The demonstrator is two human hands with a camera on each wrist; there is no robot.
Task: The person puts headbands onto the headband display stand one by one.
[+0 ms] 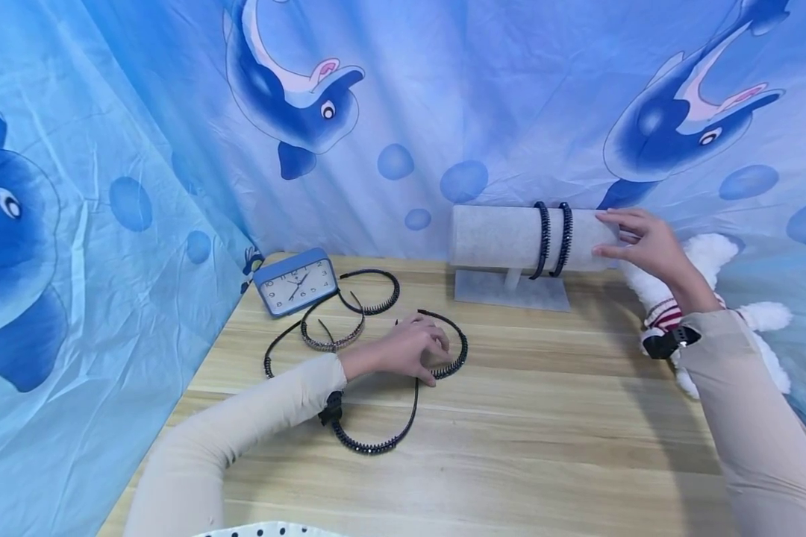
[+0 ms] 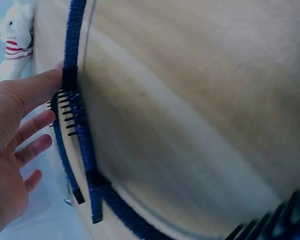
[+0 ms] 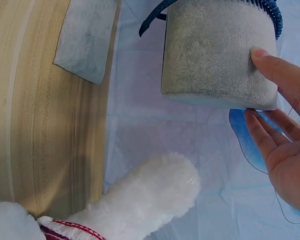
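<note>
My right hand (image 1: 651, 242) grips the right end of a grey velvety display stand (image 1: 493, 237), its thumb on the padded roll and its fingers at the end edge. Two black toothed headbands (image 1: 544, 239) hang over the roll. On the table my left hand (image 1: 406, 347) is among more headbands, thumb and fingers spread apart. In the left wrist view its thumb meets a dark toothed headband (image 2: 80, 117), with the other fingers extended behind. One headband (image 1: 371, 447) curves in front of that hand; another (image 1: 462, 339) arcs to its right.
A blue clock (image 1: 295, 283) stands at the back left, with several headbands (image 1: 332, 344) lying close to it. A white plush toy (image 1: 766, 317) in a red-striped garment sits by my right forearm. Blue dolphin-print cloth (image 1: 416, 97) hangs behind the wooden table (image 1: 544, 447).
</note>
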